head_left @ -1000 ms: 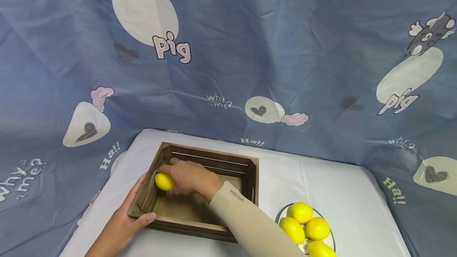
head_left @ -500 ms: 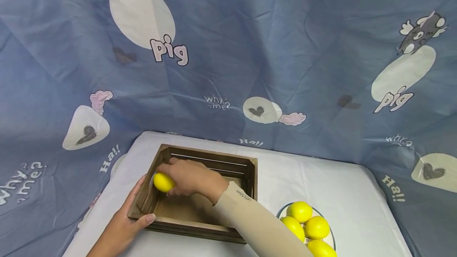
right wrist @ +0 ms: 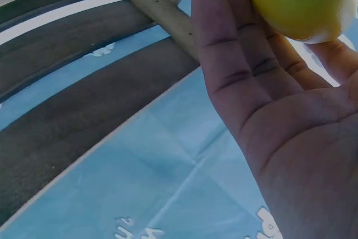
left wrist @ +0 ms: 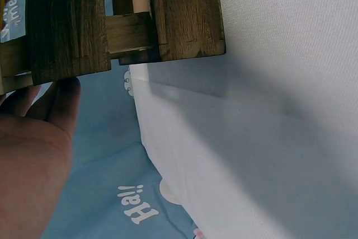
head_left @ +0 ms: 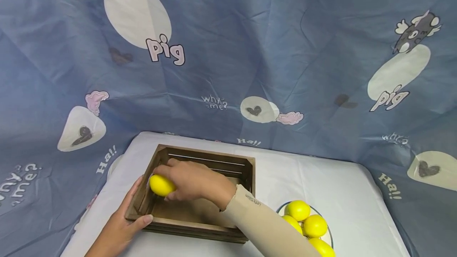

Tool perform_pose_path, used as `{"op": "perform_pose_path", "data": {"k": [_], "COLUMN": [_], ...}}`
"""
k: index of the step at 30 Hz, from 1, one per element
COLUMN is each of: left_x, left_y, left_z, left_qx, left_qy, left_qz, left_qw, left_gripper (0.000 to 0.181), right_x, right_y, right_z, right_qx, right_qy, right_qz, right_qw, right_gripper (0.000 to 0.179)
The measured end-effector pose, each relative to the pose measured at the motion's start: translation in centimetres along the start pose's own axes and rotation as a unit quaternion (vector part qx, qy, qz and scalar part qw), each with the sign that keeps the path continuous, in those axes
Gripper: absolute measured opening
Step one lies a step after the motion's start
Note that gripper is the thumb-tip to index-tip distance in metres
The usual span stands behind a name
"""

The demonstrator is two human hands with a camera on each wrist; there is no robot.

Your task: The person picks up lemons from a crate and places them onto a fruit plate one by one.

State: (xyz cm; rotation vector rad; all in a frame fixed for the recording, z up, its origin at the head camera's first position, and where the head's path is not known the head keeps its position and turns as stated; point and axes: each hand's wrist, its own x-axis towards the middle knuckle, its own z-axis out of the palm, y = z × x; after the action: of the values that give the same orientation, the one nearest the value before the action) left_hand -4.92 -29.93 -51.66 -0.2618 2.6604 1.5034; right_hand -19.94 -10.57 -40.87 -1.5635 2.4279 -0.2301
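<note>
A brown slatted wooden crate (head_left: 200,230) lies on the white cloth. My left hand (head_left: 121,223) grips its left end, thumb over the front rim and fingers along the outer end wall. In the left wrist view, the fingertips of that hand (left wrist: 39,138) meet the edge of a dark slat. Reaching into the crate, my right hand (head_left: 191,179) holds a yellow lemon (head_left: 161,185) close to the left inner wall. The right wrist view has the lemon (right wrist: 305,4) between thumb and fingers, its green tip showing.
Right of the crate stands a white plate with a dark blue rim (head_left: 330,235), bearing several lemons (head_left: 315,226). It is partly hidden by my right sleeve (head_left: 267,225). Blue printed fabric (head_left: 221,70) hangs behind the white-covered table (head_left: 351,193).
The lemon in my right hand shows larger and more fully, and the right wrist has shifted slightly right. My left hand keeps its place on the crate. The whole head view has drifted a little.
</note>
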Motion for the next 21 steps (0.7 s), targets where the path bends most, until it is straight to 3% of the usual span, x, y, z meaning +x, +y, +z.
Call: {"op": "perform_pose_path", "data": {"k": [9, 21], "left_x": [0.0, 0.0], "left_y": [0.1, 0.1], "left_z": [-0.1, -0.1], "left_qx": [0.005, -0.010], "left_qy": [-0.004, 0.009], "left_qz": [-0.007, 0.027], "left_qw": [1.0000, 0.9995], "left_gripper": [0.101, 0.100], "right_x": [-2.1, -5.3], "right_y": [-0.9, -1.5], "right_z": [-0.9, -1.1], "right_qx": [0.005, -0.006], "right_qy": [0.007, 0.019], "right_qz": [-0.024, -0.060], "right_qw": [0.9997, 0.9980], "right_gripper": [0.072, 0.070]}}
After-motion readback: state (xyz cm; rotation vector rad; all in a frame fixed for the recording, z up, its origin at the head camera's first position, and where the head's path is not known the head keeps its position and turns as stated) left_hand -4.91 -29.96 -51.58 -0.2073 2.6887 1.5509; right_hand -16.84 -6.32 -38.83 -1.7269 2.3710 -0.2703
